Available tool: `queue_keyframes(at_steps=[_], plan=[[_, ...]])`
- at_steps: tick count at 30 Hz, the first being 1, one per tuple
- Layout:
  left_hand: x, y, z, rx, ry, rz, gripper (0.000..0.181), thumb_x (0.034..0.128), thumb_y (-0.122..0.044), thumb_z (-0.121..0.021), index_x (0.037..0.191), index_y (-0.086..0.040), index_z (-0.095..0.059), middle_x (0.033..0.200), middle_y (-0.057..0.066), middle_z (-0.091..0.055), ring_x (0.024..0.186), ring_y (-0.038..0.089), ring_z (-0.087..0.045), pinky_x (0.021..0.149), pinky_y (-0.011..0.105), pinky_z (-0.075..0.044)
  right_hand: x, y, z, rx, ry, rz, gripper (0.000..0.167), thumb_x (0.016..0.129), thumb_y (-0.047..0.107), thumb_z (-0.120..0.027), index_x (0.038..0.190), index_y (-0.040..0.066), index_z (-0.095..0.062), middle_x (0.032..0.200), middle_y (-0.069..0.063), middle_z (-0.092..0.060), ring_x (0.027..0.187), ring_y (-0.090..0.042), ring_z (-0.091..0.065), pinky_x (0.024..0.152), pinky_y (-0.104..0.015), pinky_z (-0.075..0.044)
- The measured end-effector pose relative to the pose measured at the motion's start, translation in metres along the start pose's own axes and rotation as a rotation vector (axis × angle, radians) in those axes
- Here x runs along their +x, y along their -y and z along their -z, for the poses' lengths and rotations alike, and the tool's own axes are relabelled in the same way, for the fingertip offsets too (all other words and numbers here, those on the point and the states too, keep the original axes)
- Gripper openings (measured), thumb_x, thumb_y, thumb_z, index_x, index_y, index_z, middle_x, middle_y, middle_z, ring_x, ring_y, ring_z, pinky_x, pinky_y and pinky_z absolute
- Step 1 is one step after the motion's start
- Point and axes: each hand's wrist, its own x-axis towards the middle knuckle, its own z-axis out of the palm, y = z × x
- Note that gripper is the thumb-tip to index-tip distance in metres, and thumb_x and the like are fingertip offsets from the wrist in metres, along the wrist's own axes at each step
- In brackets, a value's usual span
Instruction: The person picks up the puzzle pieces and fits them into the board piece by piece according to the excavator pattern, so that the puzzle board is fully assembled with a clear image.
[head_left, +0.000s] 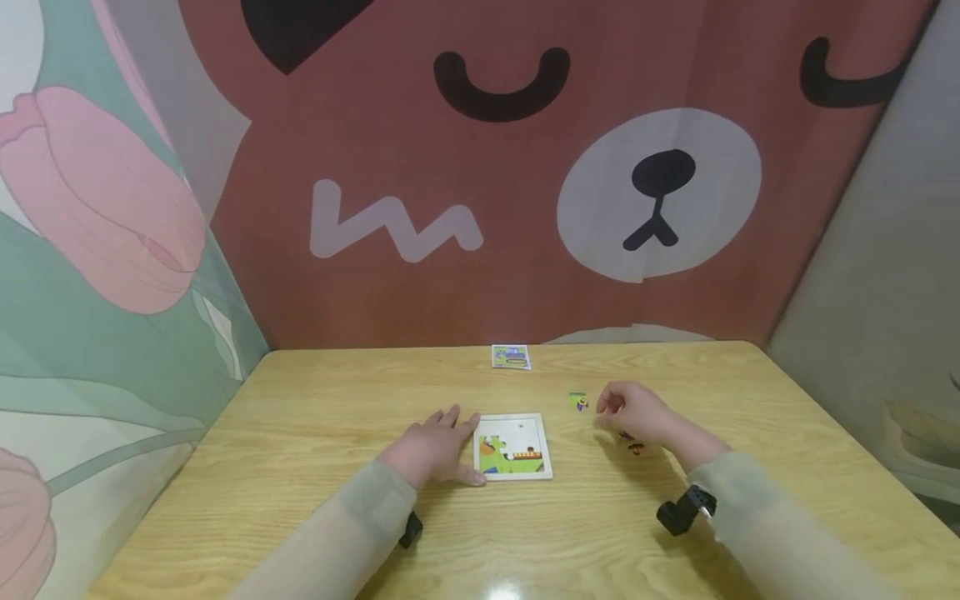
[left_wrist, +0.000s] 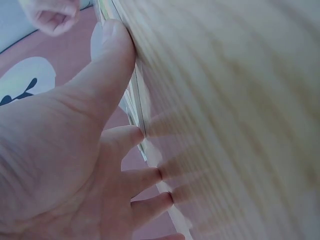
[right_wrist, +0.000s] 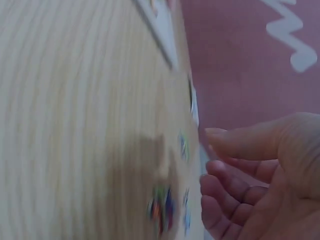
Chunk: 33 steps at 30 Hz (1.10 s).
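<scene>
In the head view, a pale yellow wood-grained worktop [head_left: 315, 400] bears a square white puzzle tray [head_left: 517, 477]. Beyond the tray rises a reddish-brown wall [head_left: 390, 300] printed with a sleepy bear's face; far to its left is a green wall [head_left: 82, 350] with pink tulips, and far to its right a greyish wall [head_left: 862, 250].

There is one tray, one small colourful printed card [head_left: 511, 357] straight beyond it, and two hands. The tray looks about as wide as deep, so no long axis stands out; its near edge runs roughly along the worktop's back edge. The joined green animal picture [head_left: 510, 461] fills its near part, leaving the far part mostly white.

The left hand [head_left: 431, 450] touches the tray's left side, its fingers spread. Right of the tray, the right hand [head_left: 637, 412] hovers near small multicoloured puzzle pieces [head_left: 580, 403].

In the left wrist view, the tray is nearly edge-on, with the thumb along it and the fingertips resting on the worktop.

In the right wrist view, three blurred patches of pieces lie beyond one tray corner. The right fingers are loosely bent, the thumb apart from them.
</scene>
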Motion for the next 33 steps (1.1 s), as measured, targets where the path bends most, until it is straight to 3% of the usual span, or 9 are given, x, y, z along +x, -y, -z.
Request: queue_keyframes(at_steps=[7, 16, 24, 33], plan=[[-0.002, -0.001, 0.003, 0.008, 0.007, -0.007, 0.099, 0.078, -0.068, -0.067, 0.158, -0.024, -0.028, 0.162, 0.012, -0.022, 0.145, 0.037, -0.024, 0.111, 0.059, -0.028, -0.014, -0.026, 0.017, 0.041, 0.105, -0.08, 0.025, 0.08, -0.003, -0.077, 0.096, 0.0, -0.059, 0.089, -0.011, -0.059, 0.08, -0.023, -0.053, 0.065, -0.036, -0.047], [-0.004, -0.002, 0.004, 0.0, 0.005, 0.002, 0.099, 0.0775, -0.066, -0.068, 0.157, -0.023, -0.029, 0.161, 0.012, -0.023, 0.145, 0.037, -0.024, 0.111, 0.059, -0.028, -0.023, -0.034, 0.025, 0.042, 0.192, -0.084, 0.038, 0.076, -0.002, -0.081, 0.105, 0.001, -0.057, 0.087, -0.011, -0.053, 0.079, -0.023, -0.049, 0.066, -0.036, -0.043], [-0.005, -0.002, 0.004, -0.005, 0.005, 0.001, 0.099, 0.0776, -0.066, -0.069, 0.157, -0.023, -0.029, 0.161, 0.013, -0.023, 0.145, 0.037, -0.024, 0.111, 0.059, -0.028, -0.024, -0.032, 0.023, 0.067, 0.154, -0.04, 0.037, 0.073, -0.006, -0.081, 0.098, -0.001, -0.054, 0.082, -0.01, -0.056, 0.074, -0.022, -0.052, 0.066, -0.035, -0.044], [-0.004, -0.002, 0.004, 0.003, -0.003, -0.003, 0.099, 0.0773, -0.066, -0.069, 0.157, -0.023, -0.03, 0.161, 0.013, -0.024, 0.145, 0.037, -0.025, 0.111, 0.059, -0.028, -0.02, -0.03, 0.018, 0.068, 0.05, -0.06, 0.013, 0.084, -0.008, -0.068, 0.088, 0.0, -0.059, 0.072, -0.006, -0.058, 0.063, -0.017, -0.052, 0.053, -0.026, -0.043]])
